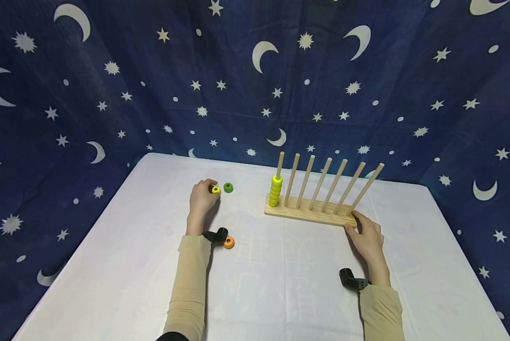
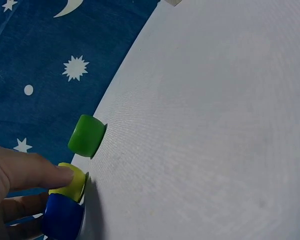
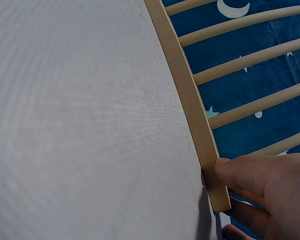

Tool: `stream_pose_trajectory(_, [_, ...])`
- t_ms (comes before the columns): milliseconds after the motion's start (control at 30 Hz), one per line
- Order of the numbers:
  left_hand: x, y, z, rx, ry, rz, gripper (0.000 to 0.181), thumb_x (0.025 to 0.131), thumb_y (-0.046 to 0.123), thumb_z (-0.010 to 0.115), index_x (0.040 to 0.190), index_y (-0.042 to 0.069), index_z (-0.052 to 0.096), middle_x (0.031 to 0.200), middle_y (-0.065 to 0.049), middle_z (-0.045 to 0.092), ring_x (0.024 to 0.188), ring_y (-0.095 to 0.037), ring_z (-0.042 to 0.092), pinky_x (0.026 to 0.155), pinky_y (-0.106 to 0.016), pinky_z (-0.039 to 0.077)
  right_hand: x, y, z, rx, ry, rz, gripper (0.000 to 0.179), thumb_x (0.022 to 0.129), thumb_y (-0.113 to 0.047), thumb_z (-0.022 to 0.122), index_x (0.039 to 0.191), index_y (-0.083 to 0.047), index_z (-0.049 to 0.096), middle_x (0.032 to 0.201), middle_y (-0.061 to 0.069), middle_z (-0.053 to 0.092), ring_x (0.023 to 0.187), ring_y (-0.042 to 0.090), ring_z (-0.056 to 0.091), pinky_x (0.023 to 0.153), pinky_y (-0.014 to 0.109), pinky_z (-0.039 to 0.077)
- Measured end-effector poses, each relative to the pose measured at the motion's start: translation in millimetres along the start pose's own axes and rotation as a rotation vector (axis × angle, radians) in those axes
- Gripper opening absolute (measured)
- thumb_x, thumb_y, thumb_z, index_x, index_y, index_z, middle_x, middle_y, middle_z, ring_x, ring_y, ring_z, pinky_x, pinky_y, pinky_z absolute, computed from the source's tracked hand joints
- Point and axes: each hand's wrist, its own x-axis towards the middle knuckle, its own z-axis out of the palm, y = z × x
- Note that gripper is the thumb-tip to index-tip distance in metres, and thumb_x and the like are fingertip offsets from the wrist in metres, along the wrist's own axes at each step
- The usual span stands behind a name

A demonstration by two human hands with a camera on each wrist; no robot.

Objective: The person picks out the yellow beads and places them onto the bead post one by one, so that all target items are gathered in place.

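My left hand point(image 1: 202, 196) is on the left of the table, its thumb and fingers around a yellow bead point(image 1: 216, 189). In the left wrist view the thumb lies on that yellow bead point(image 2: 71, 184), and a blue bead point(image 2: 63, 216) sits right beside it, near the fingers. A green bead point(image 1: 228, 187) stands just to the right. My right hand point(image 1: 367, 237) grips the right end of a wooden peg stand point(image 1: 308, 214), thumb on the front edge of its base point(image 3: 194, 112). A stack of yellow beads point(image 1: 275, 192) fills the lower part of the stand's leftmost peg.
An orange bead point(image 1: 229, 242) lies near the left wrist, by the black wrist camera point(image 1: 216, 235). Several bare pegs point(image 1: 319, 184) rise from the stand. A white cloth covers the table point(image 1: 272, 284); a dark blue curtain point(image 1: 238, 61) with moons and stars hangs behind.
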Motion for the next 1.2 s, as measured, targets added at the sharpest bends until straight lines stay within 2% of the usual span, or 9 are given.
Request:
stream_pose_trajectory(367, [-0.4,-0.2,-3.8,-0.024,-0.015,0.008,0.039,0.084,0.012,0.066,0.121,0.001,0.062,0.108,-0.020,0.062,0.097,-0.032,0.057,0.089,-0.045,0.046,-1.2,-1,0,-0.002,0.008,0.003,0.055,0.094,-0.022,0.055,0.143,-0.002,0.041,0.148,0.026,0.038,0.135,0.045,0.026,0.103,0.062,0.019])
stream_pose_trajectory(567, [-3.9,6.0,-12.3,-0.079,0.018,0.003,0.038,0.085,0.013,0.066,0.121,0.001,0.061,0.110,-0.021,0.062,0.100,-0.035,0.059,0.090,-0.047,0.046,-1.4,-2,3,0.012,0.042,-0.015,0.054,0.091,-0.021,0.056,0.140,-0.001,0.044,0.146,0.026,0.041,0.133,0.045,0.029,0.102,0.062,0.020])
stream_pose_trajectory(800, [-5.1,9.0,-20.4,-0.129,0.042,0.033,0.037,0.088,0.015,0.065,0.122,0.001,0.061,0.114,-0.021,0.061,0.108,-0.036,0.059,0.095,-0.048,0.046,-0.2,-1,1,0.006,0.020,-0.008,0.054,0.094,-0.020,0.055,0.143,-0.001,0.041,0.147,0.027,0.038,0.135,0.045,0.026,0.103,0.062,0.019])
stream_pose_trajectory(1200, [-7.9,18.2,-28.9,-0.191,0.079,0.059,0.038,0.087,0.016,0.066,0.122,0.003,0.062,0.114,-0.019,0.060,0.110,-0.035,0.060,0.096,-0.047,0.047,-1.2,-1,0,-0.002,0.008,-0.004,0.055,0.095,-0.022,0.054,0.144,-0.001,0.039,0.148,0.027,0.037,0.136,0.045,0.025,0.103,0.062,0.018])
